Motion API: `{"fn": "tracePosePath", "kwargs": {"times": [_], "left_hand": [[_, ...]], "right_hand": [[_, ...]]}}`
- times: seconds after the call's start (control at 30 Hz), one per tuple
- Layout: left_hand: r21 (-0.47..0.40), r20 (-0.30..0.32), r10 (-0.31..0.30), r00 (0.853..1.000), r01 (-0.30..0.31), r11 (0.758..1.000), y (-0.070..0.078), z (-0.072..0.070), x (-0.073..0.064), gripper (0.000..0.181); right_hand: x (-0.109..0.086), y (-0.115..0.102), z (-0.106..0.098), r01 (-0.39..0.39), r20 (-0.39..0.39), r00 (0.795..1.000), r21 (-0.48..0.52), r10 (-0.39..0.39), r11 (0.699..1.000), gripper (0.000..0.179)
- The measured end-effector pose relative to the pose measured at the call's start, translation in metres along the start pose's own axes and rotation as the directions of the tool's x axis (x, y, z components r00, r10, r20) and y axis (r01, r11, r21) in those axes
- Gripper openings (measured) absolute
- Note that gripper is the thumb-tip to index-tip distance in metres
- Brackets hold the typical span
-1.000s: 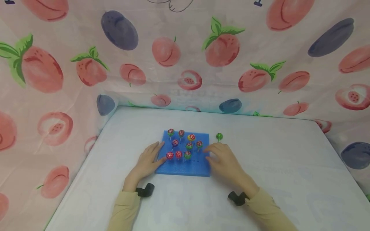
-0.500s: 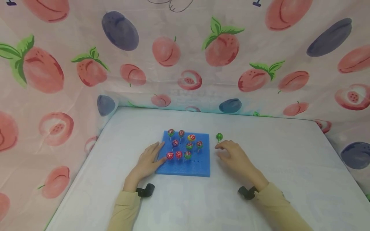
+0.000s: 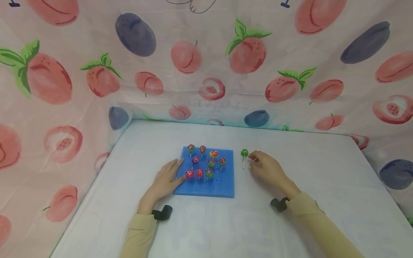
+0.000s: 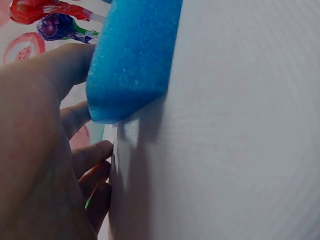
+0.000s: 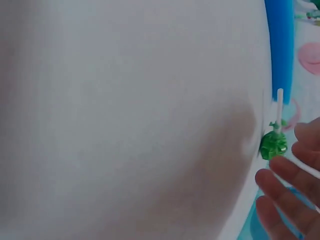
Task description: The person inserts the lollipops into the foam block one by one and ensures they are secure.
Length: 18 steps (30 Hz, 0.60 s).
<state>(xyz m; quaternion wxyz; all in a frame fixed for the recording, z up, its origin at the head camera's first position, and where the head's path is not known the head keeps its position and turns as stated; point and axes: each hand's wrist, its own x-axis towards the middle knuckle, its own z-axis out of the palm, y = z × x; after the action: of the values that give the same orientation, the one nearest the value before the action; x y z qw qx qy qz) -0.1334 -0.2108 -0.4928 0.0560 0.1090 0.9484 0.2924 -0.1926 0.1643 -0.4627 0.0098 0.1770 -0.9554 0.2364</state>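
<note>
A blue foam board point(image 3: 203, 189) lies on the white table with several wrapped lollipops standing in it, among them a yellow-and-red one point(image 3: 214, 154) and a red one point(image 3: 189, 174). My left hand point(image 3: 165, 179) rests at the board's left edge, thumb over the top and fingers along the side; the left wrist view shows them beside the foam point(image 4: 135, 55). To the right of the board a green lollipop point(image 3: 244, 153) lies on the table, its white stick pointing toward me. My right hand point(image 3: 269, 170) is just right of its head, fingers loosely bent and nothing held.
Small holes point(image 3: 218, 180) show in the front right part of the board. A fruit-patterned cloth point(image 3: 213, 43) hangs behind and to the left of the white table point(image 3: 322, 186). Each wrist wears a black camera point(image 3: 162, 213).
My right hand has moved from the board's right edge to the right and away from me, uncovering the green lollipop's stick. The left hand has stayed where it was.
</note>
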Motion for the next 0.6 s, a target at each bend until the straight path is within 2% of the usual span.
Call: {"fn": "tracePosePath", "kwargs": {"times": [0.07, 0.3, 0.6], "left_hand": [[0.000, 0.001, -0.002, 1.000, 0.002, 1.000, 0.000, 0.000, 0.000, 0.068], [-0.007, 0.004, -0.002, 1.000, 0.002, 1.000, -0.002, 0.001, 0.001, 0.069], [0.006, -0.008, 0.005, 1.000, -0.005, 1.000, -0.004, 0.004, 0.002, 0.069]], "right_hand": [[0.003, 0.002, 0.001, -0.037, 0.003, 0.999, 0.022, 0.037, 0.999, 0.028], [0.016, 0.005, 0.002, -0.083, 0.010, 0.997, 0.080, 0.082, 0.993, 0.037], [0.035, 0.005, 0.002, -0.132, 0.087, 0.989, 0.105, 0.123, 0.986, 0.044]]}}
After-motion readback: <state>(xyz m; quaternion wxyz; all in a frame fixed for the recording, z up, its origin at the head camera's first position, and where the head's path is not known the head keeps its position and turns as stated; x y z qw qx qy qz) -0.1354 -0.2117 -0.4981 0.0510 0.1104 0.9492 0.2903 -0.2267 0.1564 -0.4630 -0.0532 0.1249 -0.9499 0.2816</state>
